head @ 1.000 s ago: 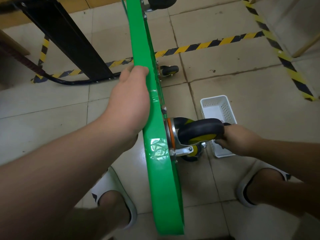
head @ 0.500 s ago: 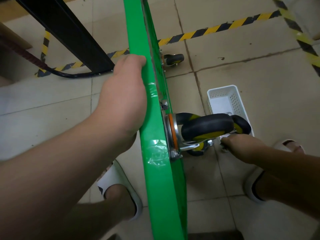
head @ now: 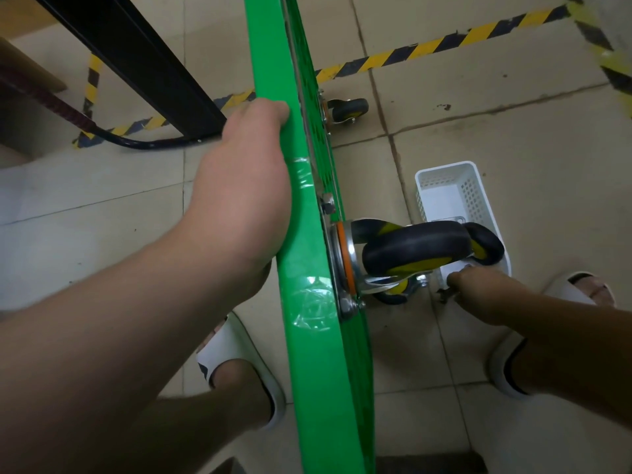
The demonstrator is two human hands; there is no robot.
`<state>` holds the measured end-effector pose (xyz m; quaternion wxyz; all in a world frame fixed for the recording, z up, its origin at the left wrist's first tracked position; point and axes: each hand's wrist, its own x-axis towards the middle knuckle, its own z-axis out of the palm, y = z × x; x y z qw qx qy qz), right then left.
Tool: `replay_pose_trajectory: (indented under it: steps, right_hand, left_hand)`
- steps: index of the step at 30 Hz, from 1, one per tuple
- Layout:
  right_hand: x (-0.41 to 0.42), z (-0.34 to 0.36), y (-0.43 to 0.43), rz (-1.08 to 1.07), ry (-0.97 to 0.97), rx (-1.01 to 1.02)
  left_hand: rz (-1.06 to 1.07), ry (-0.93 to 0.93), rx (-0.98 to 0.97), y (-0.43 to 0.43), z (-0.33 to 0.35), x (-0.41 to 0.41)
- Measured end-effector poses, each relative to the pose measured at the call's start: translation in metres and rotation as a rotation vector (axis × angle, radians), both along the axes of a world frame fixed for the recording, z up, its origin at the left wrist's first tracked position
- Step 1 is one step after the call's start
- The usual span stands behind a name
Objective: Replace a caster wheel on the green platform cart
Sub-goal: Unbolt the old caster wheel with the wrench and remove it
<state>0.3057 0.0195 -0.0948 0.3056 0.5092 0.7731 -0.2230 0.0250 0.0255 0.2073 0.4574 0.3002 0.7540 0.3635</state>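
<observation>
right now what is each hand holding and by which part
The left hand grips the green cart by its top edge. The right hand curls beside the white basket; whether it holds anything cannot be told.

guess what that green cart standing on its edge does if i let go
Probably tips: the green cart stands upright on edge, steadied only by the left hand. Its mounted caster juts to one side, so it likely falls that way.

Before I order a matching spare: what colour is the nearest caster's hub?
Yellow, ringed in black rubber; the caster wheel shows best in the head view.
</observation>
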Motion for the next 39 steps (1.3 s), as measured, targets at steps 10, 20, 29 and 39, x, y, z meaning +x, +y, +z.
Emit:
replay_pose_trajectory:
  steps: [10, 20, 29, 39]
  right_hand:
    - [-0.015, 0.028, 0.019, -0.141, 0.082, 0.004]
    - [-0.030, 0.116, 0.047, -0.147, 0.120, 0.100]
    - [-0.056, 0.232, 0.067, -0.095, 0.340, 0.261]
    - [-0.114, 0.319, 0.047, -0.066, 0.560, 0.164]
  left_hand:
    - [-0.006, -0.021, 0.045, 0.002, -0.002, 0.000]
    - [-0.033, -0.094, 0.068, -0.002, 0.001, 0.000]
    - [-0.062, -0.085, 0.095, 0.000, 0.002, -0.001]
    - [-0.074, -0.059, 0.095, -0.002, 0.004, 0.000]
